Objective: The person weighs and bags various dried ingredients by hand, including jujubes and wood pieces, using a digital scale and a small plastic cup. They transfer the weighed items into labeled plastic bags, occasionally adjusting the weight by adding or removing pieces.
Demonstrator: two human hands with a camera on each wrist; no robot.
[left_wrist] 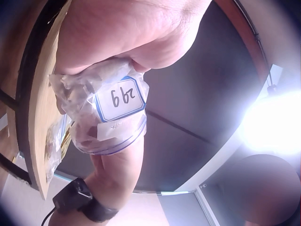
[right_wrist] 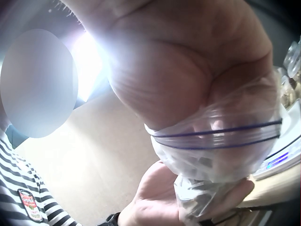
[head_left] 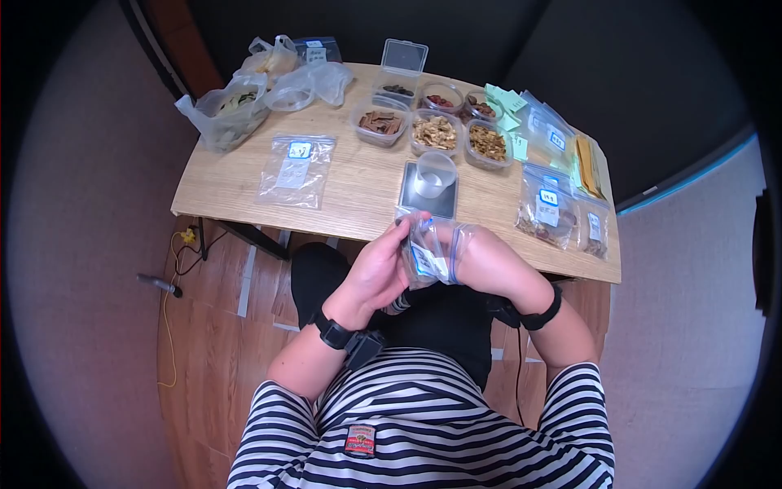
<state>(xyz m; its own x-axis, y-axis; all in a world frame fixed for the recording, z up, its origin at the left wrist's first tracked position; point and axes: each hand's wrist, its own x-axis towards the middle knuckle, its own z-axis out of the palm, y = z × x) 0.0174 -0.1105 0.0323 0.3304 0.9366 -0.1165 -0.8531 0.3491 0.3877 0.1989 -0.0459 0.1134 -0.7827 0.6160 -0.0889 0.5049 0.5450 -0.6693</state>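
Note:
In the head view, a clear zip bag (head_left: 425,259) is held low in front of the table's near edge. My left hand (head_left: 379,267) grips its bottom end from the left. My right hand (head_left: 489,259) reaches into the mouth of this bag from the right, up to about the wrist. The right wrist view shows the blue zip strips (right_wrist: 216,136) around that hand, whose fingers blur behind the plastic. A blue-edged label (left_wrist: 121,100) with handwriting is on the bag in the left wrist view. Just beyond the hands, a clear plastic cup (head_left: 434,174) stands on a scale (head_left: 445,204).
Behind the scale stand several tubs of dried pieces, including pale slices (head_left: 435,132) and brown strips (head_left: 380,123). A flat labelled zip bag (head_left: 297,173) lies left, plastic bags (head_left: 235,110) behind it. Filled zip bags (head_left: 544,210) and green paper slips (head_left: 507,99) are right.

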